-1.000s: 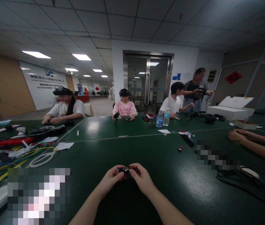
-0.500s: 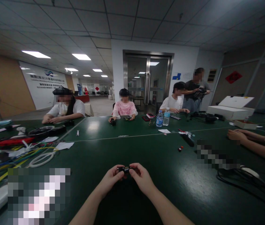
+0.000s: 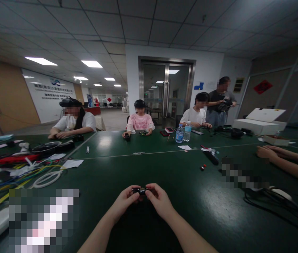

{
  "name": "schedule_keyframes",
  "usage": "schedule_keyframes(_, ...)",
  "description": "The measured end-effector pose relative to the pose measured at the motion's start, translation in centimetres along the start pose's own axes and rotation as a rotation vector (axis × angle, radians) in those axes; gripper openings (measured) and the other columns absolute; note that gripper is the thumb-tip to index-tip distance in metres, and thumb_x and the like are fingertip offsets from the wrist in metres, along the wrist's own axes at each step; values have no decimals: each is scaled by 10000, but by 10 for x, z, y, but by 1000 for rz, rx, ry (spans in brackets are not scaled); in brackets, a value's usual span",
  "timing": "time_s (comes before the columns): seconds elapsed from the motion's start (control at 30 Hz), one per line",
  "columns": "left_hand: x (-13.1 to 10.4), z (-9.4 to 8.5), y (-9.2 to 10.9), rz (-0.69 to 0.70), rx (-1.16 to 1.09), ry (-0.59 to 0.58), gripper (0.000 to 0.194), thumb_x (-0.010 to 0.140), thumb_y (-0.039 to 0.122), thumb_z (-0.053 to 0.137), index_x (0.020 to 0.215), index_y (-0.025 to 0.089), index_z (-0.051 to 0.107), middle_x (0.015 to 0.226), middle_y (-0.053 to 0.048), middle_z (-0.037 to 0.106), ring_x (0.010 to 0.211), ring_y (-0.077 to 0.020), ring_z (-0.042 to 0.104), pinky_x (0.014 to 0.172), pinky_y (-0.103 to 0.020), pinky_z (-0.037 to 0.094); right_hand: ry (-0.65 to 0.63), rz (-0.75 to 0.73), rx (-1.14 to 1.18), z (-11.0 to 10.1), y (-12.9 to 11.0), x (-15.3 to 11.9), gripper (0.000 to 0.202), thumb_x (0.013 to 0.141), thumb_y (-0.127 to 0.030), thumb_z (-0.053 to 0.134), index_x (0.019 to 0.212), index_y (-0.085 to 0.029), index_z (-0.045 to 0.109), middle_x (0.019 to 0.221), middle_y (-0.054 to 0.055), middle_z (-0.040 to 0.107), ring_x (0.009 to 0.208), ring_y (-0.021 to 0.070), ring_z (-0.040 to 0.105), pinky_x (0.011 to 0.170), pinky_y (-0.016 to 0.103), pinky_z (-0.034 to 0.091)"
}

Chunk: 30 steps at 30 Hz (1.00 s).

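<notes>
The step in hand looks like two-handed handling: the left hand (image 3: 124,199) and right hand (image 3: 159,199) pinch opposite ends of a small dark piece (image 3: 142,192), fingers nearly closed around it, over the tabletop (image 3: 106,172). Any further move calls for an even grip at both ends (its finer details are too small to tell).

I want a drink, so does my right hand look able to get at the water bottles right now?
Probably not: right hand grips the black part, and the bottles stand well beyond it.
</notes>
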<state>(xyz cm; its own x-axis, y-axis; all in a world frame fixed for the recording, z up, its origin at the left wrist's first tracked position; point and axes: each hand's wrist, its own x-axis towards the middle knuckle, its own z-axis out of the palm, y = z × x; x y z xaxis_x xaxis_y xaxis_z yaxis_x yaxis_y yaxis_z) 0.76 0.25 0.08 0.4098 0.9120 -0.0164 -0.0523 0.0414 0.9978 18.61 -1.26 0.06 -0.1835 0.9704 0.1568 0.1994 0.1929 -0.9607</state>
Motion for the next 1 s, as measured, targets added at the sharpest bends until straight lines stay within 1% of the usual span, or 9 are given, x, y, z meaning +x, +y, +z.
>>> schedule_keyframes(0.2, 1, 0, -1, 11, -20, 6, 335, 726, 323, 611, 1010, 156, 555, 866, -52, 633, 814, -181, 582, 728, -297, 418, 20, -35, 21, 2, 4, 3, 243, 778, -349, 518, 964, -197, 560, 907, 31, 604, 835, 184, 573, 731, 311, 459)
schedule_keyframes(0.37, 0, 2, 1, -4, 2, 21, 331, 717, 336, 614, 992, 158, 565, 844, -49, 635, 814, -189, 582, 734, -308, 419, 4, -17, 20, 2, 7, 3, 258, 786, -378, 510, 973, -209, 562, 910, 24, 604, 832, 180, 574, 718, 303, 463)
schedule_keyframes(0.57, 0, 1, 1, -29, 3, 18, 331, 715, 348, 610, 992, 171, 567, 881, -52, 637, 846, -202, 585, 760, -322, 422, -2, -8, 4, 1, 7, 2, 252, 792, -389, 499, 977, -231, 563, 910, 17, 599, 817, 177, 572, 704, 303, 464)
schedule_keyframes(0.83, 0, 0, -1, -9, 3, 13, 352, 717, 360, 610, 1010, 171, 560, 908, -53, 633, 858, -202, 583, 777, -331, 421, -10, 7, -4, -1, 0, -1, 270, 794, -417, 489, 975, -232, 565, 902, 16, 594, 819, 178, 565, 696, 301, 461)
schedule_keyframes(1.0, 0, 0, 0, -17, 12, 14, 330, 728, 362, 598, 993, 170, 557, 899, -52, 631, 864, -203, 583, 784, -337, 421, -5, 1, -3, -1, 3, 1, 261, 799, -405, 484, 978, -234, 564, 916, 18, 594, 822, 178, 564, 696, 303, 461)
